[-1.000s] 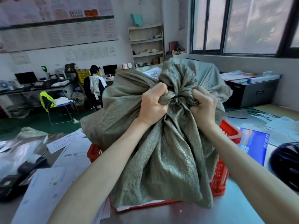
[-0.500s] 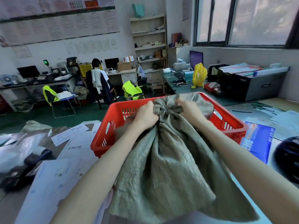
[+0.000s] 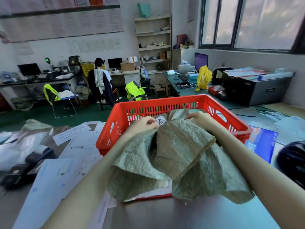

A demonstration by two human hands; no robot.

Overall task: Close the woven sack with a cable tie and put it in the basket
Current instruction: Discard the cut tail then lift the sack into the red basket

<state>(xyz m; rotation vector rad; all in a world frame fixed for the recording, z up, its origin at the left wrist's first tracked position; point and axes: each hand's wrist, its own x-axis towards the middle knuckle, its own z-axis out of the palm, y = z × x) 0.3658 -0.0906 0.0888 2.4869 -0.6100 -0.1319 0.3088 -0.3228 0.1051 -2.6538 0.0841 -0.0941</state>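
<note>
The grey-green woven sack (image 3: 181, 151) lies half in the red plastic basket (image 3: 165, 101), its bottom part draped over the near rim onto the table. A white label with dark scribble shows on the sack inside the basket. My left hand (image 3: 143, 124) pinches the sack's gathered top at the left. At the right, my right hand (image 3: 200, 117) grips the same bunched fabric. Both hands are inside the basket. The cable tie is hidden by fabric and fingers.
Loose papers (image 3: 77, 146) cover the table to the left, with a dark handheld device (image 3: 31, 162) on them. A blue booklet (image 3: 262, 142) and a dark helmet (image 3: 292, 161) lie at the right. Black cable ties (image 3: 245, 115) rest behind the basket's right side. A person sits at a far desk.
The sack has come down from held high in front of me into the basket. My hands have lowered with it and now sit below the basket's rim.
</note>
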